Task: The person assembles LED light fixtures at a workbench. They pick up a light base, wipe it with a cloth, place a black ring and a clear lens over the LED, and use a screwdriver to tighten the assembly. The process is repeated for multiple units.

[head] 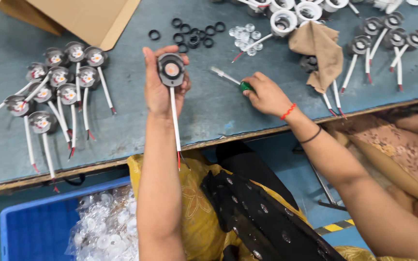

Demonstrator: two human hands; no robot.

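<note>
My left hand (pixel 159 87) holds up a small round lamp unit (pixel 171 69) with a dark rim and an orange centre. Its white lead with red tips (pixel 175 126) hangs down past the table edge. My right hand (pixel 266 94) rests on the blue-grey table (pixel 209 111) to the right, its fingers closed on a green-handled screwdriver (pixel 231 79) whose metal shaft points up and left.
Several finished lamp units with white leads (pixel 56 89) lie at the left. Black rings (pixel 192 35) and clear lenses (pixel 245 35) sit at the back, white housings (pixel 284 20) and a brown cloth (pixel 320 50) further right. A blue crate of clear parts (pixel 39 227) stands below.
</note>
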